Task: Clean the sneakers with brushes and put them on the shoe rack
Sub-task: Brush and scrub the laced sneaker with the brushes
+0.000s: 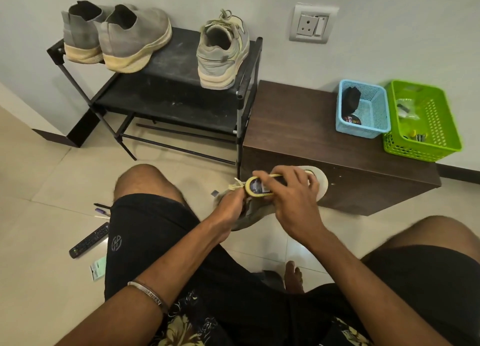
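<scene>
The sneaker (249, 210) is held in the air above the floor (52, 189), between the knees and just in front of the brown cabinet (311, 127), its pale sole turned away toward the cabinet. The left hand (228, 205) grips it at the collar, fingers curled into the opening near the loose lace, while the right hand (293, 200) curls round a yellow-edged brush (262, 187) laid on the upper. The shoe looks light and soft in the fabric upper — it would give under pressure — with a stiffer foam sole, so a hold at the heel or inside the collar seems the firmest place to brace against the scrubbing. Laces may snag the bristles. Its mate (223, 52) stands on the rack (181, 86) top shelf, heel outward, well apart from a grey pair (117, 36) at the left end. Writing is scarce: the brush carries a dark label, too blurred to read; the steel bangle (148, 292) on the left wrist shows engraved letters I cannot make out with any certainty; the shorts (145, 241) bear a round grey logo. In the blue basket (363, 109) on the cabinet a tin shows part of a word, perhaps "erry". A green basket (420, 122) touches it, and a remote (89, 240) lies on the floor at the left.
</scene>
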